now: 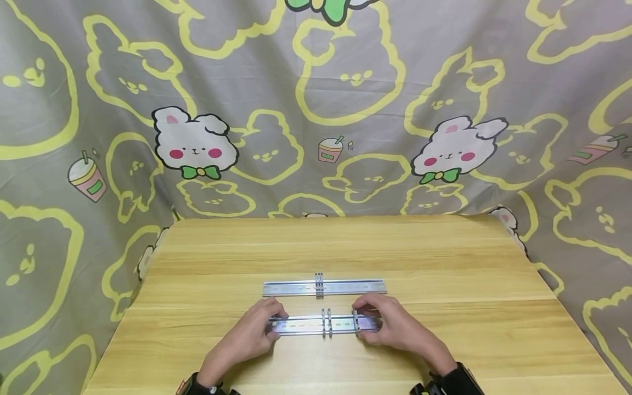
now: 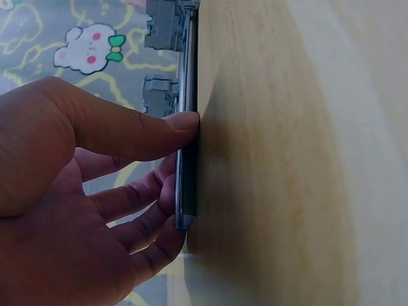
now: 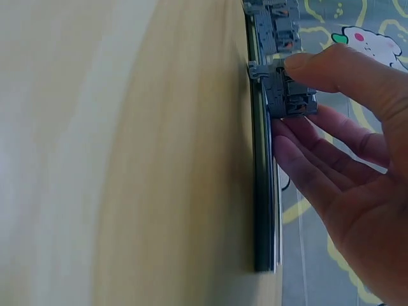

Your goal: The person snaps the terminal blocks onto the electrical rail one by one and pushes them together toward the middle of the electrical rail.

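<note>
A slotted metal DIN rail [image 1: 301, 325] lies crosswise on the table in front of me. My left hand [image 1: 257, 329] grips its left end, thumb on the near edge and fingers at the far edge. Toward the rail's right end, my right hand [image 1: 390, 323] pinches a small grey DIN-rail clip block [image 3: 274, 92] between thumb and fingers. This block straddles the rail. Two more grey clip blocks [image 1: 327, 322] sit close together near the rail's middle, a narrow gap between them. The right hand covers part of the rail's right end in the head view.
Behind the near rail lies a second DIN rail [image 1: 353, 287], parallel to it, with several grey clip blocks [image 1: 319, 285] bunched at its middle. Both rest on a wood-grain table [image 1: 197, 263]. A patterned grey curtain [image 1: 276, 181] hangs around the table's back and sides.
</note>
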### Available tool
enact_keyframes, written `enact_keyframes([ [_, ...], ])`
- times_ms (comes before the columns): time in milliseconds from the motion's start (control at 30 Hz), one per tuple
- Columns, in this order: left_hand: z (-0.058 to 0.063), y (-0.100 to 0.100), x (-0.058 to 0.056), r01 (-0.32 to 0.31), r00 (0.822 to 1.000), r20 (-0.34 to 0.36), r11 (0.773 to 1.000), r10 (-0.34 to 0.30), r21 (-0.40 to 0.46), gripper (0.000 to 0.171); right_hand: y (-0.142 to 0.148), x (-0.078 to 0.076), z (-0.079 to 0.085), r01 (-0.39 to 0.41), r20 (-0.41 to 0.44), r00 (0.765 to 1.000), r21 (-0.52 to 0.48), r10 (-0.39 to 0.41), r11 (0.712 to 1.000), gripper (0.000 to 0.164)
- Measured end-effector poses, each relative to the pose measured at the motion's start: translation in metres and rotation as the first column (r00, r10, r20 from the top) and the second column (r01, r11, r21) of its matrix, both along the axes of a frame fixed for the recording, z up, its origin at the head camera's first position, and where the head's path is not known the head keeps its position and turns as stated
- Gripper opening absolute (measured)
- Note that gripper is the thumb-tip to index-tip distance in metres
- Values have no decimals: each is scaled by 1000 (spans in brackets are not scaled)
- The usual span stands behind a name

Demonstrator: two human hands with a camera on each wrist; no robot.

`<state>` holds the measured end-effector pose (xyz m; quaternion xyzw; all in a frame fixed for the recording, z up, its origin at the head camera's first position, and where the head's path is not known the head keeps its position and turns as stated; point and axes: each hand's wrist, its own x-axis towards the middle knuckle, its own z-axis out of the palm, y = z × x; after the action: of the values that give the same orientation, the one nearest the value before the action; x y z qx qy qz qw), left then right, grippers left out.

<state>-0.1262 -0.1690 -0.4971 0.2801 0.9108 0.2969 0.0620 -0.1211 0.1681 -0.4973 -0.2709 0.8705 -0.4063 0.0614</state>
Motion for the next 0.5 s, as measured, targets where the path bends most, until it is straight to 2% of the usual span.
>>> enact_keyframes([
  [500, -1, 0, 0, 3, 1000, 3, 1000, -3, 5, 26, -29, -3, -3, -21, -24, 1000, -11, 20, 1000, 53],
])
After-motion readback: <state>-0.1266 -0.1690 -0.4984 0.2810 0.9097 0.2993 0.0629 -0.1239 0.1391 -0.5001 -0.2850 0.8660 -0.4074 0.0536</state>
